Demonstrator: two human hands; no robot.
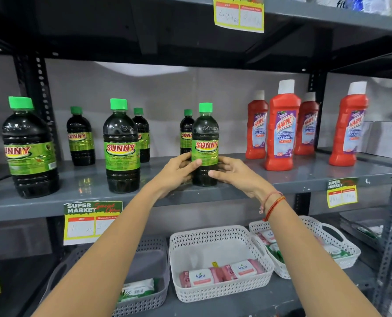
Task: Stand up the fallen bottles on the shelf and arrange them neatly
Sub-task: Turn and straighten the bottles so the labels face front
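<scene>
Leftmost, a large dark Sunny bottle (29, 147) is standing upright near the front edge of the grey metal shelf (247, 179), with a smaller one (80, 136) set further back beside it, and a mid-sized bottle (121, 146) is standing forward of another small one (142, 133); none in view is lying down. Moving to the middle, the left hand (179, 170) and the right hand (232, 171) are clamping the held bottle (205, 145) from either side low on its body, fingers wrapping its label, its base resting on the shelf just in front of a further small bottle (186, 131). That two-sided hold is probably steadying it while it is being squared up, label facing out, in line with the front row. Further right, four red Harpic bottles (282, 126) are standing upright in a loose cluster, well apart from the green-capped ones. The shelf is looking smooth and slightly glossy, with price tags (92, 221) hanging off its lip, a pale wall behind, and white baskets (220, 291) of packets sitting on the tier below.
</scene>
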